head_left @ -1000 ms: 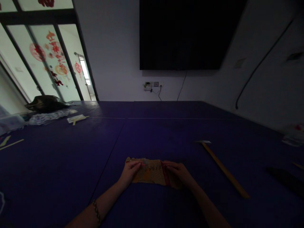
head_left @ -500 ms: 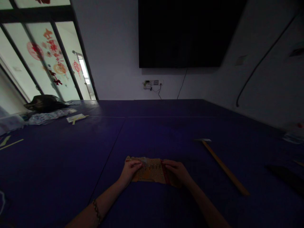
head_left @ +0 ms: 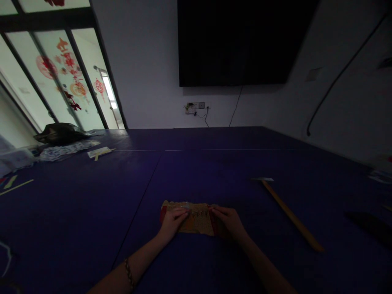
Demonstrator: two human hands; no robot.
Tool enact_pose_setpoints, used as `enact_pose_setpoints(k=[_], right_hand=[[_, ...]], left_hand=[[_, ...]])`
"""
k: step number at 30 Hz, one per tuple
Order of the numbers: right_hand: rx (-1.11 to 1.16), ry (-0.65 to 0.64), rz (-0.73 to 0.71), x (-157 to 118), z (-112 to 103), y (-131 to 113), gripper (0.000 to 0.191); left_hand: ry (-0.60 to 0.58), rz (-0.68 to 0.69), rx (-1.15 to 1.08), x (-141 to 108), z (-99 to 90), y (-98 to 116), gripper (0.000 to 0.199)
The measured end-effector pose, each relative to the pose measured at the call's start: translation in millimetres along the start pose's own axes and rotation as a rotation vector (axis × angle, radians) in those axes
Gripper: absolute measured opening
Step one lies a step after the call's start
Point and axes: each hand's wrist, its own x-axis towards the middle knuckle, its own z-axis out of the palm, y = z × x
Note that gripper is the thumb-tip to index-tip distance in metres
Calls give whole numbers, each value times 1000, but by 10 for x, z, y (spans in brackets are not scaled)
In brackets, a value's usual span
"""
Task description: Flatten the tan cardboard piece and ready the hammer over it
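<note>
"Left side?"
"My left hand [head_left: 173,223] has fingers clamped on the patterned piece [head_left: 197,218], atop the surface [head_left: 214,171]."
"Right?"
"My right hand [head_left: 230,220] clamps its right end: steadying, I'd judge; shifting it calls for both."

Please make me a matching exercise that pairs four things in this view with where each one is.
Things:
1. Dark bundle
2. Tan patterned piece
3. Wooden-handled tool
4. Large black screen

Places:
A. Up on the wall
B. Lying to the right of both hands
C. At the far left of the purple surface
D. Touched by the left hand and the right hand

Right pairs: 1-C, 2-D, 3-B, 4-A
</note>
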Motion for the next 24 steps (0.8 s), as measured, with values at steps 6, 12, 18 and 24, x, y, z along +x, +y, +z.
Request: enact_pose_setpoints(k=[6, 12, 18, 24], right_hand=[[-6, 143, -31, 44, 117, -65, 26], [31, 205, -68, 88, 224, -27, 34], [-13, 142, -75, 73, 207, 95, 32], [-42, 90, -106, 83, 188, 73, 24]], left_hand=[[3, 49, 57, 9, 37, 4, 22], [32, 41, 102, -5, 65, 31, 20], [67, 0, 174, 9, 156, 50, 22], [140, -77, 103, 0, 174, 97, 24]])
